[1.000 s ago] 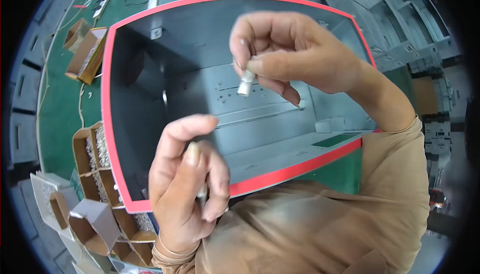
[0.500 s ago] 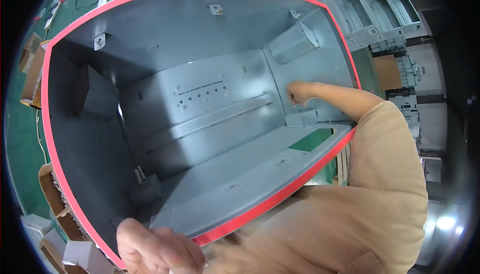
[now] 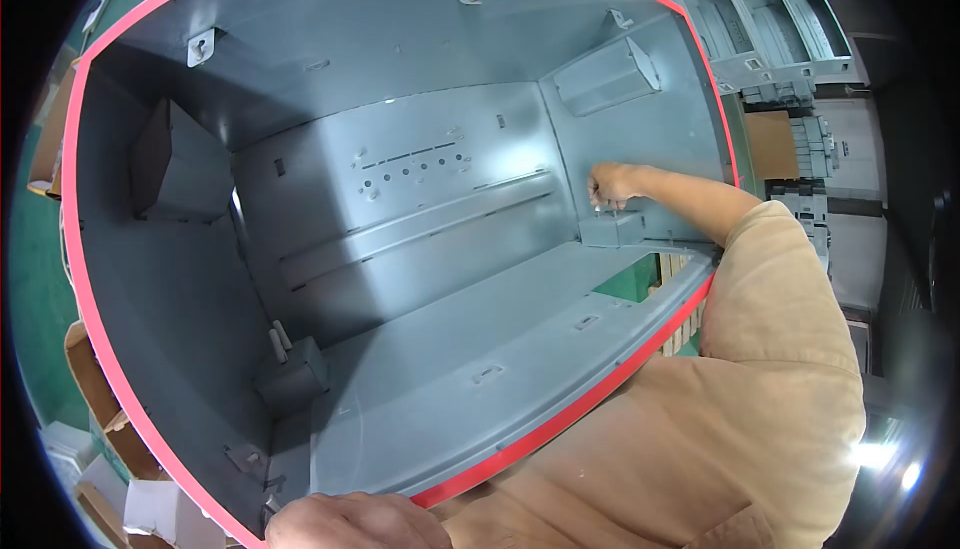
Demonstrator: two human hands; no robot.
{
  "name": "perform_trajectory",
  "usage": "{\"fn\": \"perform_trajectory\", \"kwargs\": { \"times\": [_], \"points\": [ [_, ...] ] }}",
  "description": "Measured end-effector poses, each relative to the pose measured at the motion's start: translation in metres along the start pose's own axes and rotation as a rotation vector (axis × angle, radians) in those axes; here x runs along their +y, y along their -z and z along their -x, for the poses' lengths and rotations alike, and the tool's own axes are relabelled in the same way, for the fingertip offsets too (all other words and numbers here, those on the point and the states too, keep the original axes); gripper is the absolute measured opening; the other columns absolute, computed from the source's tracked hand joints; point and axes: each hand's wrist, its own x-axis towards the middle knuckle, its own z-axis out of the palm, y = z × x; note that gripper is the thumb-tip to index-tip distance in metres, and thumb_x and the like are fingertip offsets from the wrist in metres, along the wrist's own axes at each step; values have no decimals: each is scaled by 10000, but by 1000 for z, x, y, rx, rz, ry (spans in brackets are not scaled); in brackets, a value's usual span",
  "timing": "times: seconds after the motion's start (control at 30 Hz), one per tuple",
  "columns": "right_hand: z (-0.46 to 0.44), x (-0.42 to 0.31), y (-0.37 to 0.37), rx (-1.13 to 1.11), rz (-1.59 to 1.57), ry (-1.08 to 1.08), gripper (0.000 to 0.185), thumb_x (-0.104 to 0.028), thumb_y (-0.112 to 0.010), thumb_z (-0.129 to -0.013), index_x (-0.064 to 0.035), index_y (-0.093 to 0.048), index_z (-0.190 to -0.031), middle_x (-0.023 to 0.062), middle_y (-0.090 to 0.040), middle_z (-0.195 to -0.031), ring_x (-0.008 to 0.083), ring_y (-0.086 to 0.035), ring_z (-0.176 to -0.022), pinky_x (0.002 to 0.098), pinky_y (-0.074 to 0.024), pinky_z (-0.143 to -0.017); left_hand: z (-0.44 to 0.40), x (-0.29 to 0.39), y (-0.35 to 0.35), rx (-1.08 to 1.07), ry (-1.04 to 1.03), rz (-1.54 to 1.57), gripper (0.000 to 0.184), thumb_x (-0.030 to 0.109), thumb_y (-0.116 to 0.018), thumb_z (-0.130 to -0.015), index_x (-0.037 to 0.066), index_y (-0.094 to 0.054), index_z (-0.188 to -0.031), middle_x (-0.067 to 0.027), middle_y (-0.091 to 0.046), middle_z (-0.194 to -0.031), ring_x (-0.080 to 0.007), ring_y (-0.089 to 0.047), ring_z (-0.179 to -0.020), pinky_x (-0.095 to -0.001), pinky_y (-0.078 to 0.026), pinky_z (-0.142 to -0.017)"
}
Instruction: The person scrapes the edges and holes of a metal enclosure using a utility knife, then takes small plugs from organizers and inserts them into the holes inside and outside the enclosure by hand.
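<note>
A large grey sheet-metal cabinet with a red-edged rim lies open in front of me. My right hand reaches in at the right, fingers pinched just above a small metal block on the side wall. A small pale pin shows below the fingertips, close to the block's top. My left hand is curled at the near rim, at the bottom of the view; its fingers are mostly hidden, so what it holds cannot be seen. At the left, two pale pins stand up from a matching block.
Cardboard boxes stand left of the cabinet on a green surface. Grey metal housings are stacked at the upper right. Tabs with holes project from the cabinet's far wall. A rectangular cutout opens in the near wall.
My right hand has come over the right block, with a pale pin now showing under its fingers. My left hand has dropped lower against the near rim. The view has shifted slightly.
</note>
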Motion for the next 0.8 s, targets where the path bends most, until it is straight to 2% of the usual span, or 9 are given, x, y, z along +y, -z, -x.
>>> {"fn": "perform_trajectory", "kwargs": {
  "times": [0.13, 0.23, 0.33, 0.43, 0.53, 0.6, 0.63, 0.7, 0.8],
  "points": [
    [-3, 1, 0, -39, -33, -39, 120, -73, -533, -777, 38, -559, -816, 103, -568, -667, 167, -537, -528, 273, -455, -468, -4, 2, -2, 1, 18, -8, 131, 121, -490, -844, -2, -452, -866, -83, -487, -577, -122, -395, -388, -227, -322, -340],
    [-5, -4, 2, -102, 122, 17, 109, -72, -545, -764, 24, -566, -810, 90, -567, -650, 159, -532, -513, 274, -440, -460, -8, 2, -4, -9, 29, 29, 118, 109, -485, -844, -5, -456, -857, -82, -488, -568, -119, -388, -372, -228, -310, -317],
    [-14, -13, 0, -169, 422, 26, 96, -72, -548, -750, 5, -577, -799, 77, -570, -656, 159, -535, -529, 283, -427, -468, -8, 1, -6, 23, 16, 72, 98, 91, -476, -845, -6, -462, -847, -82, -488, -557, -114, -382, -356, -226, -299, -297],
    [-12, -16, 0, -164, 413, -4, 91, -82, -550, -739, -9, -586, -779, 73, -578, -669, 159, -549, -574, 294, -423, -498, -9, 2, -4, -6, 37, 59, 96, 81, -466, -848, -14, -461, -859, -81, -480, -533, -106, -378, -346, -219, -296, -287],
    [-11, -20, 0, -173, 459, -22, 121, -115, -557, -736, -3, -597, -761, 80, -587, -690, 162, -558, -624, 305, -427, -539, -8, -1, -10, 94, -18, 39, 113, 87, -463, -850, -21, -456, -882, -70, -452, -486, -100, -370, -332, -215, -291, -280],
    [-11, -22, -1, -196, 536, -4, 151, -141, -560, -737, 1, -604, -764, 94, -596, -714, 185, -563, -646, 323, -431, -569, -9, -2, -10, 83, -38, 58, 128, 96, -467, -849, -22, -453, -896, -65, -445, -477, -96, -371, -333, -214, -292, -280],
    [-12, -23, -1, -207, 576, 6, 166, -155, -562, -738, 3, -607, -765, 101, -601, -726, 196, -565, -658, 332, -434, -585, -11, -1, -5, 8, -25, 81, 135, 102, -471, -848, -21, -452, -901, -64, -450, -487, -95, -374, -339, -213, -296, -284],
    [-23, -12, -7, -185, 620, 13, 165, -144, -534, -745, -8, -622, -774, 92, -599, -701, 189, -557, -607, 319, -436, -551, -13, -2, -2, -83, -29, 129, 145, 115, -478, -847, -14, -453, -907, -61, -457, -517, -92, -374, -352, -212, -301, -295],
    [-30, -6, -9, -161, 665, 44, 170, -149, -528, -745, -20, -636, -775, 103, -608, -711, 199, -569, -623, 324, -443, -553, -12, -3, -4, -55, -38, 76, 154, 137, -483, -847, -2, -456, -910, -51, -460, -567, -90, -364, -377, -212, -302, -318]
  ]
}}
